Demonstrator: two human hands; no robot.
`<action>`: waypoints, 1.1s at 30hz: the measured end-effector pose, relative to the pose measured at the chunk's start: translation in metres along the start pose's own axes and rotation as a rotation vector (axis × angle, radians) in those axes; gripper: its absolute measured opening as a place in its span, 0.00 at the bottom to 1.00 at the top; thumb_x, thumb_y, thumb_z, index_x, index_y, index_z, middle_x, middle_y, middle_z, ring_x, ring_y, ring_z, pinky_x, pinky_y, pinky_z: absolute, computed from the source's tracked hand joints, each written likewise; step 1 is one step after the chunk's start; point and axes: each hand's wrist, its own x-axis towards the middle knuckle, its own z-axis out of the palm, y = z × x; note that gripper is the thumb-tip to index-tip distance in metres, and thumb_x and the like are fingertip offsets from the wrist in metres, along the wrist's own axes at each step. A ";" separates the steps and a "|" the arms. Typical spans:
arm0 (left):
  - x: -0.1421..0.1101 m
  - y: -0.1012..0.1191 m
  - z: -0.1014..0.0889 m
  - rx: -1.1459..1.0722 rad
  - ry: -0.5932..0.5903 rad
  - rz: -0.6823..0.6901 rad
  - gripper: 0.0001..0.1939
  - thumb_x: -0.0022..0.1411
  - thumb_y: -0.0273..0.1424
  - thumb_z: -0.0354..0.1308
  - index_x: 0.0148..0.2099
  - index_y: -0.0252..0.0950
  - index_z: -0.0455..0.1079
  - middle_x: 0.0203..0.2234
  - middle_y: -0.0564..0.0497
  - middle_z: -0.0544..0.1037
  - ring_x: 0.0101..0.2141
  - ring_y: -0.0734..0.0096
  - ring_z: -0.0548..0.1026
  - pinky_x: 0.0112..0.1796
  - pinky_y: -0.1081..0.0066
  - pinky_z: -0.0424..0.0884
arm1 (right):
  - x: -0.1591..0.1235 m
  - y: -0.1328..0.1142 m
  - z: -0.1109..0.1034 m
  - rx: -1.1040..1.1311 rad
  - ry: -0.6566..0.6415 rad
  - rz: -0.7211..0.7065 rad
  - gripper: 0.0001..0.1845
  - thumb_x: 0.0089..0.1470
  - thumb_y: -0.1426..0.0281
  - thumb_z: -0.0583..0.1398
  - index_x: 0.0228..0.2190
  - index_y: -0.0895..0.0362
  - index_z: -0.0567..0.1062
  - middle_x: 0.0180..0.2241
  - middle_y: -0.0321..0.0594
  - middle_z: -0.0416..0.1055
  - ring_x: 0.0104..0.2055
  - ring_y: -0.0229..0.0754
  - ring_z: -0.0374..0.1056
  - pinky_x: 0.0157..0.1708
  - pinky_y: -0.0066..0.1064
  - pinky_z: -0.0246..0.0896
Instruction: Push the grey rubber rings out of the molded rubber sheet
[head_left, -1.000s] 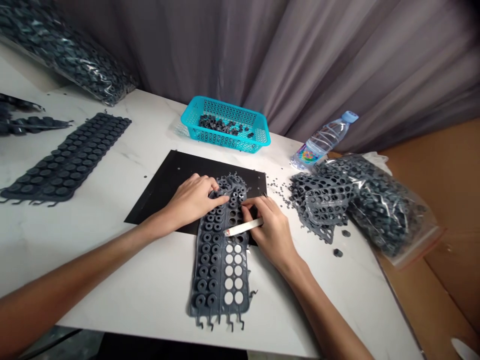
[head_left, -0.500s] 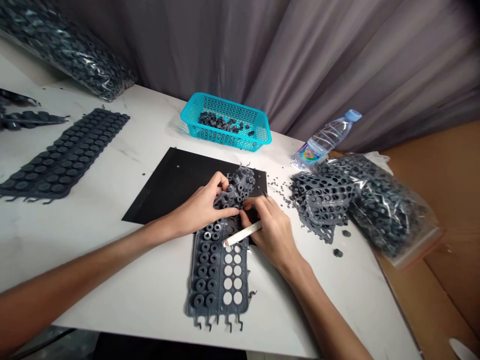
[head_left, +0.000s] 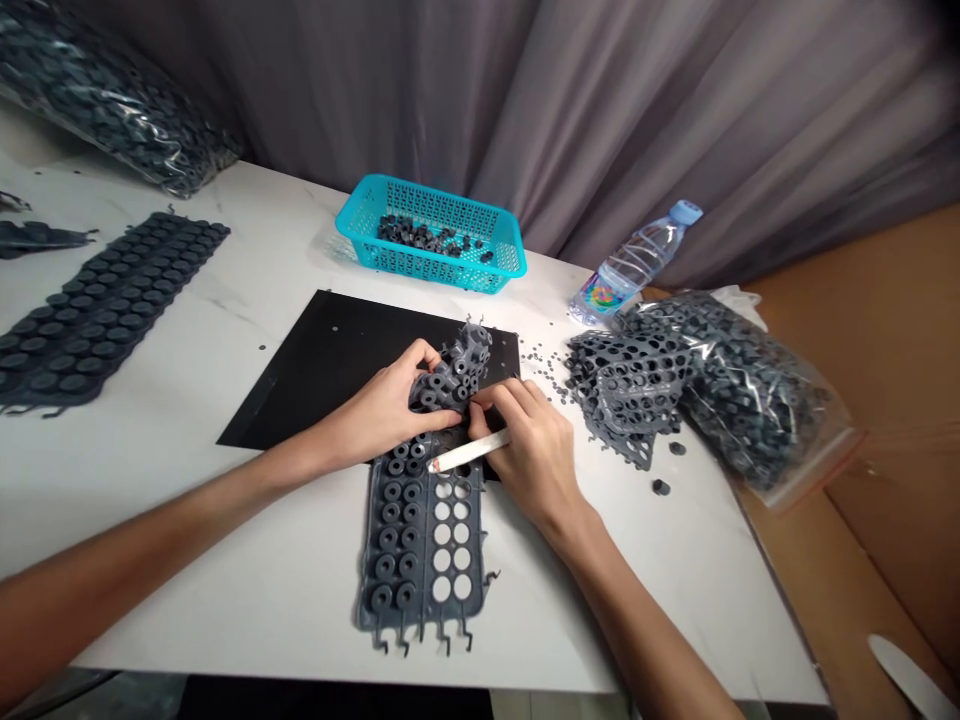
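A grey rubber sheet [head_left: 409, 545] studded with small rings lies across a black mat [head_left: 330, 350]; part of its right columns are empty round holes. My left hand [head_left: 386, 405] is closed on the sheet's far end, which is bent up off the mat. My right hand [head_left: 529, 445] pinches a ring at that raised end and also holds a white stick [head_left: 466, 452] lying across its fingers.
A teal basket [head_left: 431, 240] with loose rings stands behind the mat. A water bottle [head_left: 630, 265], emptied sheets [head_left: 619, 390] and a clear bag of parts [head_left: 739, 395] lie right. Full sheets [head_left: 97, 305] lie left. Small punched discs [head_left: 544, 365] are scattered.
The sheet's far end has been lifted and folded up by my left hand; my right hand moved up to it. The view shifted slightly right.
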 end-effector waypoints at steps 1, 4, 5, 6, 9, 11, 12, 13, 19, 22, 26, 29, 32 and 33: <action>0.000 0.000 0.000 -0.004 -0.010 -0.007 0.22 0.58 0.34 0.72 0.47 0.42 0.62 0.40 0.54 0.77 0.44 0.60 0.79 0.45 0.62 0.71 | 0.000 -0.001 0.000 0.019 0.005 0.036 0.06 0.69 0.71 0.59 0.36 0.53 0.74 0.36 0.40 0.78 0.38 0.47 0.71 0.37 0.36 0.62; -0.001 0.002 -0.001 0.000 -0.033 -0.032 0.21 0.60 0.35 0.71 0.47 0.42 0.61 0.40 0.53 0.78 0.44 0.59 0.79 0.45 0.61 0.71 | -0.002 -0.002 0.001 0.123 0.023 0.202 0.06 0.68 0.71 0.60 0.35 0.53 0.72 0.34 0.38 0.77 0.34 0.45 0.71 0.35 0.35 0.59; -0.001 0.003 -0.001 0.009 -0.029 -0.043 0.21 0.60 0.35 0.71 0.47 0.42 0.61 0.41 0.53 0.78 0.45 0.59 0.79 0.45 0.61 0.71 | -0.002 -0.003 0.001 0.172 0.022 0.268 0.06 0.68 0.70 0.60 0.35 0.53 0.72 0.33 0.37 0.77 0.33 0.44 0.70 0.34 0.34 0.59; -0.002 0.003 -0.001 0.014 -0.017 -0.056 0.22 0.60 0.35 0.71 0.47 0.42 0.61 0.41 0.53 0.78 0.45 0.58 0.79 0.46 0.61 0.71 | -0.003 -0.002 0.001 0.220 0.014 0.329 0.06 0.67 0.69 0.60 0.35 0.53 0.71 0.33 0.36 0.76 0.32 0.43 0.70 0.33 0.34 0.58; -0.004 0.004 -0.003 -0.034 0.018 -0.115 0.25 0.58 0.36 0.73 0.50 0.42 0.61 0.42 0.53 0.78 0.46 0.57 0.79 0.45 0.61 0.73 | -0.005 -0.001 0.001 0.320 -0.027 0.412 0.05 0.67 0.67 0.60 0.36 0.52 0.71 0.30 0.35 0.74 0.30 0.42 0.68 0.32 0.33 0.57; -0.006 0.004 -0.004 -0.085 0.015 -0.135 0.27 0.58 0.37 0.73 0.51 0.41 0.61 0.42 0.53 0.79 0.46 0.58 0.80 0.45 0.61 0.74 | -0.006 0.001 0.002 0.354 -0.049 0.406 0.03 0.65 0.67 0.60 0.37 0.52 0.72 0.28 0.34 0.71 0.30 0.43 0.67 0.31 0.33 0.57; -0.006 0.005 -0.005 -0.101 0.008 -0.130 0.27 0.58 0.37 0.73 0.52 0.41 0.61 0.42 0.53 0.79 0.45 0.58 0.80 0.44 0.62 0.74 | -0.006 0.001 0.002 0.371 -0.050 0.402 0.02 0.65 0.68 0.60 0.38 0.52 0.72 0.27 0.33 0.69 0.29 0.43 0.66 0.31 0.33 0.57; -0.006 0.005 -0.005 -0.103 0.004 -0.117 0.26 0.59 0.36 0.73 0.52 0.41 0.61 0.42 0.53 0.78 0.46 0.59 0.80 0.45 0.62 0.74 | -0.006 0.002 0.002 0.390 -0.048 0.395 0.02 0.64 0.69 0.60 0.39 0.52 0.71 0.27 0.33 0.69 0.29 0.42 0.65 0.31 0.32 0.57; -0.005 0.007 -0.004 -0.095 0.007 -0.076 0.26 0.59 0.40 0.74 0.50 0.41 0.62 0.41 0.54 0.76 0.44 0.62 0.77 0.45 0.63 0.72 | -0.005 0.003 -0.001 0.404 -0.056 0.267 0.07 0.65 0.73 0.59 0.44 0.52 0.73 0.38 0.38 0.76 0.33 0.42 0.68 0.34 0.33 0.60; -0.005 0.005 -0.001 -0.105 0.063 -0.074 0.26 0.58 0.43 0.74 0.46 0.41 0.62 0.38 0.55 0.74 0.42 0.63 0.76 0.43 0.64 0.71 | -0.005 0.001 -0.005 0.350 -0.047 0.229 0.06 0.65 0.73 0.60 0.43 0.52 0.74 0.39 0.39 0.78 0.35 0.44 0.70 0.35 0.34 0.61; -0.005 0.005 0.003 -0.097 0.135 -0.059 0.24 0.59 0.42 0.73 0.44 0.40 0.62 0.36 0.56 0.72 0.40 0.64 0.74 0.42 0.64 0.70 | -0.004 -0.004 -0.008 0.287 -0.039 0.184 0.05 0.65 0.73 0.60 0.42 0.52 0.74 0.39 0.40 0.78 0.36 0.45 0.71 0.36 0.36 0.64; -0.005 0.005 0.006 -0.134 0.168 -0.049 0.23 0.58 0.41 0.74 0.43 0.40 0.62 0.37 0.56 0.73 0.41 0.64 0.75 0.43 0.65 0.70 | -0.004 -0.006 -0.007 0.247 -0.038 0.181 0.02 0.66 0.68 0.63 0.40 0.52 0.74 0.38 0.40 0.79 0.37 0.46 0.72 0.37 0.36 0.64; -0.004 0.006 0.007 -0.169 0.195 -0.075 0.24 0.57 0.41 0.75 0.43 0.40 0.63 0.36 0.56 0.75 0.41 0.63 0.76 0.43 0.64 0.71 | -0.004 -0.006 -0.005 0.254 -0.030 0.236 0.09 0.65 0.62 0.67 0.37 0.52 0.74 0.37 0.39 0.78 0.35 0.45 0.71 0.35 0.35 0.63; -0.004 0.006 0.007 -0.189 0.199 -0.091 0.25 0.56 0.41 0.75 0.43 0.40 0.64 0.36 0.55 0.75 0.41 0.63 0.76 0.44 0.64 0.71 | -0.004 -0.005 -0.005 0.278 -0.033 0.261 0.10 0.65 0.61 0.67 0.37 0.52 0.74 0.36 0.38 0.78 0.35 0.44 0.71 0.35 0.35 0.62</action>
